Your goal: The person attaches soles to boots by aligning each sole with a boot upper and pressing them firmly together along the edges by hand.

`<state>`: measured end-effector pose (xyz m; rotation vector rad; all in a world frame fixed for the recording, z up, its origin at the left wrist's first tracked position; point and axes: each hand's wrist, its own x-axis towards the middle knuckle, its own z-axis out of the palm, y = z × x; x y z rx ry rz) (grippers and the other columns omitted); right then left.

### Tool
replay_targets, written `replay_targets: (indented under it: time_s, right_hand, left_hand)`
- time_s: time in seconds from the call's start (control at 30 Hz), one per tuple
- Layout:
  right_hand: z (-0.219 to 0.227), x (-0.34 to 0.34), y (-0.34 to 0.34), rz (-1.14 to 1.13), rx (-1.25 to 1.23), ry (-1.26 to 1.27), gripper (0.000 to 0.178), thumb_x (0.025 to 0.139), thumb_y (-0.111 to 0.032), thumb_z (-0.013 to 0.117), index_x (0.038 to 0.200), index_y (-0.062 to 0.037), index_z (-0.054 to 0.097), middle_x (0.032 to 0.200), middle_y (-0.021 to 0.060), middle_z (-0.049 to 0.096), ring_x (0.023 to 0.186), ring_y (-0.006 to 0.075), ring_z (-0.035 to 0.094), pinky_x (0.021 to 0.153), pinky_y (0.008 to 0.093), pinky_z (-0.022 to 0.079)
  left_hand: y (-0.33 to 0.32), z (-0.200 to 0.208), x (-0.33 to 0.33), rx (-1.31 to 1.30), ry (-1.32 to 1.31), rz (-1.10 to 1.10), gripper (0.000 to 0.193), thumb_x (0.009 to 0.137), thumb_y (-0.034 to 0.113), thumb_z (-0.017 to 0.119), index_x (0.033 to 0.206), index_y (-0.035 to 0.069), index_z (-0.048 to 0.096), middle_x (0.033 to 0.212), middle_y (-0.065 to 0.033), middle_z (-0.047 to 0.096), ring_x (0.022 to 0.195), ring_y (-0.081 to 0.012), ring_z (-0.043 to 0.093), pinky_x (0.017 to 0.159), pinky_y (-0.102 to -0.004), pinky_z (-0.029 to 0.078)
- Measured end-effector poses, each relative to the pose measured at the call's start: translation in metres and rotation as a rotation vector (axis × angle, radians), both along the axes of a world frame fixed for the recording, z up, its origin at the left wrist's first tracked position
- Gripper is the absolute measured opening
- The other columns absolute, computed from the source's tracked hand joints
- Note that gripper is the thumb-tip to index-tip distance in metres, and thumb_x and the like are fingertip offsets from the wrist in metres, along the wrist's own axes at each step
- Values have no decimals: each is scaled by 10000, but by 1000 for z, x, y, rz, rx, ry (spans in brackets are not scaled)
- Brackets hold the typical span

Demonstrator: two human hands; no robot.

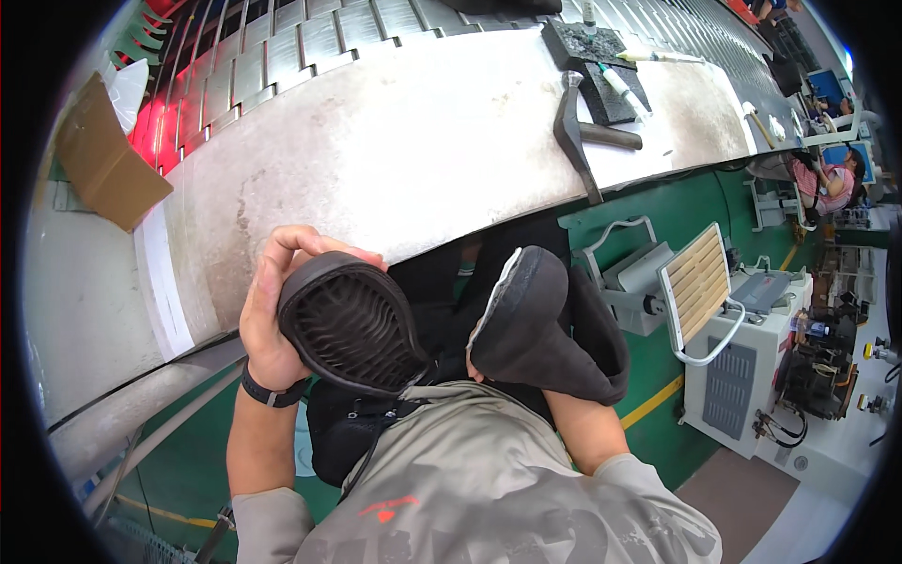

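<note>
A hammer (568,127) lies on the bench (376,141) above green floor (648,374). Left hand (266,320) clamps a sole (352,324); right hand's (474,368) grip behind the upper (531,329) is unclear.

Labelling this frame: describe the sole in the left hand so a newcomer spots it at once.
Start at the long pale worktable. By its near edge, the person's left hand, above a dark wristband, holds the sole. It is dark and rounded, with a raised rim around a ribbed hollow; the shoe upper to its right shows no such ribs.

The sole (352,324) is ridged black, the upper (528,329) charcoal.
</note>
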<state>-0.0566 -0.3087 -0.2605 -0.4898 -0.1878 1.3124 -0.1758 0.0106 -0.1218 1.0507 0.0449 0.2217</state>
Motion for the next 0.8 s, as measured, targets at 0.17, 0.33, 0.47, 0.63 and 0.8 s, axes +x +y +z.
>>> replay_targets:
  time_s: [0.17, 0.33, 0.47, 0.63, 0.8]
  right_hand:
    - [33, -20, 7, -260, -280, -11, 574, 1151, -411, 411, 1337, 76, 654, 1160, 280, 758, 960, 380, 766, 775, 435, 638]
    - [26, -26, 15, -242, -351, 28, 580, 1168, -411, 372, 1387, 63, 625, 1194, 264, 760, 999, 365, 768, 808, 417, 643]
    - [83, -44, 29, -243, -439, -47, 588, 1173, -439, 391, 1394, 62, 606, 1187, 228, 756, 1039, 307, 758, 879, 396, 634]
    - [134, -57, 40, 72, -540, -434, 517, 1111, -251, 630, 1473, 109, 548, 1363, 274, 681, 1212, 351, 696, 1052, 433, 572]
    - [202, -94, 89, -185, -841, -1023, 582, 1112, -254, 637, 1584, 40, 467, 1522, 223, 585, 1377, 318, 603, 1177, 419, 481]
  left_hand:
    - [4, 10, -2, -71, 33, 42, 1011, 1062, 806, 298, 1621, -35, 330, 1435, -372, 615, 1366, -434, 629, 1164, -545, 518]
    - [6, 19, -20, -10, 66, -11, 1639, 603, 1089, 540, 1675, -108, 217, 1641, -381, 404, 1526, -481, 457, 1249, -578, 415]
    - [7, 24, -22, 6, 219, 56, 1794, 301, 890, 838, 1667, -105, 236, 1596, -311, 502, 1478, -405, 541, 1207, -537, 492]
    - [8, 42, -3, -93, 185, 90, 1775, 262, 785, 919, 1666, -87, 270, 1568, -297, 537, 1449, -392, 571, 1207, -522, 501]
    - [-1, 48, 17, 74, -7, -158, 1671, 305, 726, 960, 1640, -91, 376, 1548, -290, 555, 1397, -346, 607, 1171, -480, 518]
